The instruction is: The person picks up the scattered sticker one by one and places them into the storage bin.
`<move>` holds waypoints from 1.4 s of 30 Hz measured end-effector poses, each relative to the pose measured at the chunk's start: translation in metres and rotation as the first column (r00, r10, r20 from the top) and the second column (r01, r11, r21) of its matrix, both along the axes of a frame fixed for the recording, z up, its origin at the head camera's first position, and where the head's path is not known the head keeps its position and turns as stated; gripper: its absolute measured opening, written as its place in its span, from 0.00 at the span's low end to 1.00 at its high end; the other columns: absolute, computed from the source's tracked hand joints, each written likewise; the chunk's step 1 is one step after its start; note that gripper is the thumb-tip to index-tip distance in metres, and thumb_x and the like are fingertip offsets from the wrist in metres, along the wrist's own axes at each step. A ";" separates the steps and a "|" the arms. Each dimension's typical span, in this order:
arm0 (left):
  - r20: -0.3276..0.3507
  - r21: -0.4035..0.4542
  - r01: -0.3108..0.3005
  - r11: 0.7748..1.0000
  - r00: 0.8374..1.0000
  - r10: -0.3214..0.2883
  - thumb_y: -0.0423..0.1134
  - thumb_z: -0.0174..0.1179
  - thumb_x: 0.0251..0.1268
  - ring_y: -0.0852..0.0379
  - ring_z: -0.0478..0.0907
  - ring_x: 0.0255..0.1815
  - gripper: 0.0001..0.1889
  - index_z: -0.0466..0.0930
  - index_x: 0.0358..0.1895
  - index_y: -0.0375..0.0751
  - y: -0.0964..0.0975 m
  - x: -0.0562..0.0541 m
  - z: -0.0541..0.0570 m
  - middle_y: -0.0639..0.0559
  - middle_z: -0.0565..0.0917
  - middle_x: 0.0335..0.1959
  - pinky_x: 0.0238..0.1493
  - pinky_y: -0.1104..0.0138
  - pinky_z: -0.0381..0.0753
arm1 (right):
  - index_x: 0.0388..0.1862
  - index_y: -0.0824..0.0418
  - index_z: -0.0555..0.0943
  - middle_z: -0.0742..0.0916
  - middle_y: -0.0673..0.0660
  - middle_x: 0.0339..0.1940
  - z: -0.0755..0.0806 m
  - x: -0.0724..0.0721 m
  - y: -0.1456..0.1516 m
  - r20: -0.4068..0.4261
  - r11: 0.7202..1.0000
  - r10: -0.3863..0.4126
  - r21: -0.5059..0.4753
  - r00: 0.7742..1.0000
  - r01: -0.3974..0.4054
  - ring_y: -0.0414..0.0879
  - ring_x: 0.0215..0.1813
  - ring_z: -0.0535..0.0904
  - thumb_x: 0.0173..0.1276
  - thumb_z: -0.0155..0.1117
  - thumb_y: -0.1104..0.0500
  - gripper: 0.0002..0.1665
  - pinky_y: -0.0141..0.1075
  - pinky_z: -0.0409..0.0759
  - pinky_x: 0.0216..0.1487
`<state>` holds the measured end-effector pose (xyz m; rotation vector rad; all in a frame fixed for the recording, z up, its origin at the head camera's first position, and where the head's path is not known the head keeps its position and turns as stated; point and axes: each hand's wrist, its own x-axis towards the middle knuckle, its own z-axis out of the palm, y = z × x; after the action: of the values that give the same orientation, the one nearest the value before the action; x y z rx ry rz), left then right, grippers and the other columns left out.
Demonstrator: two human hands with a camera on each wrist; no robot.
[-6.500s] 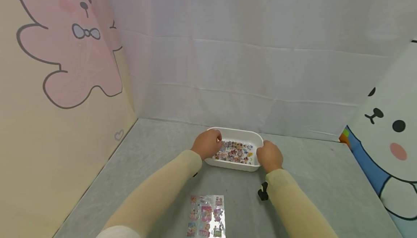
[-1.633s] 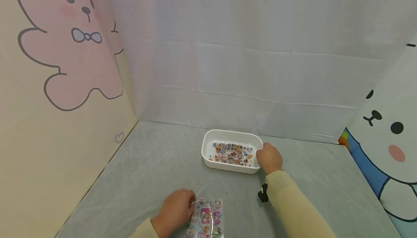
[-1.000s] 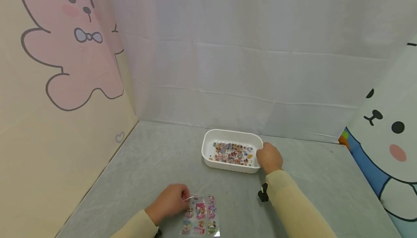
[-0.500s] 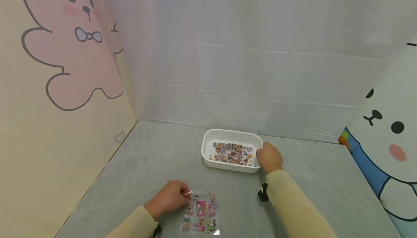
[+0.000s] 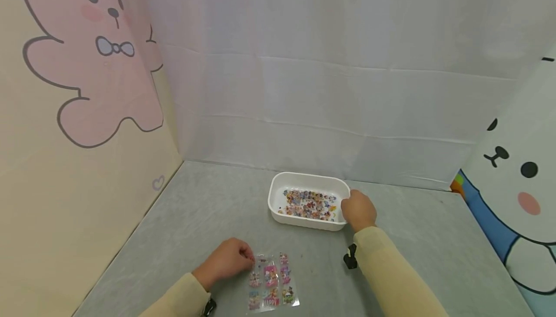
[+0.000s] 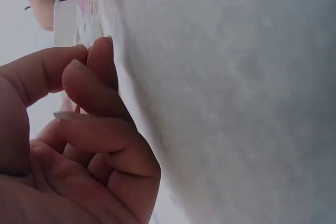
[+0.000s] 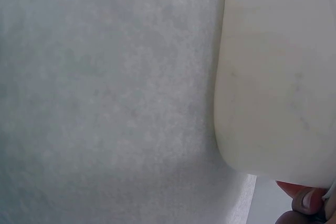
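Note:
A clear sticker sheet (image 5: 271,283) with rows of bright cartoon pictures lies on the grey tabletop nearest me, slightly turned. My left hand (image 5: 230,261) pinches its upper left corner between thumb and forefinger; the left wrist view shows those fingertips meeting at the sheet's edge, the other fingers curled behind. Farther back stands a white plastic tray (image 5: 286,180), with many small colourful cut-out pieces (image 5: 310,205) spread over its floor. My right hand (image 5: 359,210) grips the tray's right end. In the right wrist view the tray's outer wall (image 7: 278,87) fills the right side, fingertips at its lower corner.
A grey cloth-like cover (image 5: 208,201) lies over the table. Behind the tray hangs a white curtain (image 5: 278,90). A cream wall with a pink bear (image 5: 113,71) stands at the left, and a panel with a white cartoon animal (image 5: 521,186) at the right.
My left hand has left the tray's left end and taken the sticker sheet by its corner. The sheet has shifted up a little and turned slightly. My right hand stays on the tray.

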<state>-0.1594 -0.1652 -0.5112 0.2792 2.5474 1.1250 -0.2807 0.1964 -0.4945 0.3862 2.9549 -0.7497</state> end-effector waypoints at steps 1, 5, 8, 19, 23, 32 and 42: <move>0.000 -0.005 -0.007 1.000 1.000 0.007 0.36 0.70 0.59 0.59 0.73 0.24 0.07 0.85 0.25 0.46 0.000 -0.001 -0.001 0.59 0.81 0.21 0.26 0.64 0.72 | 0.71 0.75 0.71 0.79 0.74 0.65 0.000 0.000 0.000 0.000 1.000 0.000 0.002 1.000 0.000 0.68 0.64 0.77 0.75 0.50 0.60 0.30 0.62 0.74 0.62; 0.013 -0.036 -0.032 0.999 0.999 0.032 0.39 0.69 0.64 0.60 0.72 0.22 0.10 0.85 0.23 0.48 0.001 -0.003 -0.003 0.59 0.81 0.19 0.24 0.64 0.71 | 0.71 0.75 0.71 0.79 0.74 0.65 -0.002 -0.001 0.000 0.001 1.000 -0.002 0.006 1.000 0.002 0.68 0.65 0.76 0.75 0.50 0.60 0.30 0.62 0.74 0.62; 0.012 -0.044 -0.031 0.999 0.999 0.032 0.39 0.68 0.66 0.60 0.71 0.20 0.11 0.85 0.23 0.48 0.000 -0.004 -0.003 0.58 0.81 0.18 0.23 0.65 0.70 | 0.71 0.75 0.70 0.79 0.74 0.65 -0.002 -0.002 0.000 0.003 1.000 -0.004 0.001 1.000 0.004 0.68 0.65 0.76 0.76 0.50 0.59 0.30 0.62 0.74 0.62; 0.057 0.110 0.016 0.994 0.998 -0.023 0.35 0.68 0.68 0.61 0.74 0.20 0.10 0.88 0.26 0.43 -0.003 -0.010 0.000 0.56 0.82 0.18 0.25 0.65 0.71 | 0.71 0.75 0.70 0.79 0.74 0.65 -0.003 -0.002 -0.001 -0.001 1.000 -0.005 0.009 1.000 0.005 0.69 0.65 0.76 0.76 0.51 0.60 0.30 0.62 0.74 0.62; 0.071 0.131 0.015 0.991 0.997 -0.024 0.35 0.67 0.69 0.60 0.73 0.20 0.10 0.88 0.26 0.43 -0.003 -0.011 0.000 0.55 0.82 0.18 0.25 0.65 0.71 | 0.72 0.74 0.70 0.79 0.74 0.66 -0.002 -0.002 0.000 -0.006 1.000 -0.007 0.006 1.000 0.007 0.69 0.65 0.76 0.76 0.50 0.60 0.30 0.62 0.74 0.62; 0.107 0.185 -0.013 0.983 0.994 -0.007 0.34 0.68 0.68 0.60 0.74 0.21 0.07 0.89 0.30 0.39 0.004 -0.014 0.008 0.53 0.83 0.19 0.27 0.66 0.72 | 0.71 0.75 0.70 0.79 0.74 0.66 -0.001 -0.002 -0.001 0.000 1.000 -0.005 0.012 1.000 0.005 0.69 0.66 0.76 0.77 0.50 0.59 0.30 0.62 0.74 0.62; 0.150 0.231 -0.071 0.970 0.988 0.036 0.37 0.69 0.67 0.62 0.75 0.22 0.06 0.90 0.33 0.39 0.010 -0.022 -0.001 0.53 0.83 0.20 0.27 0.67 0.72 | 0.72 0.75 0.70 0.78 0.74 0.67 -0.002 -0.002 -0.001 0.004 1.000 -0.012 0.009 1.000 0.012 0.69 0.67 0.74 0.76 0.51 0.60 0.30 0.62 0.73 0.63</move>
<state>-0.1815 -0.1550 -0.5122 0.1792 2.3088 1.4168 -0.2830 0.1949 -0.4961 0.4063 2.9559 -0.7361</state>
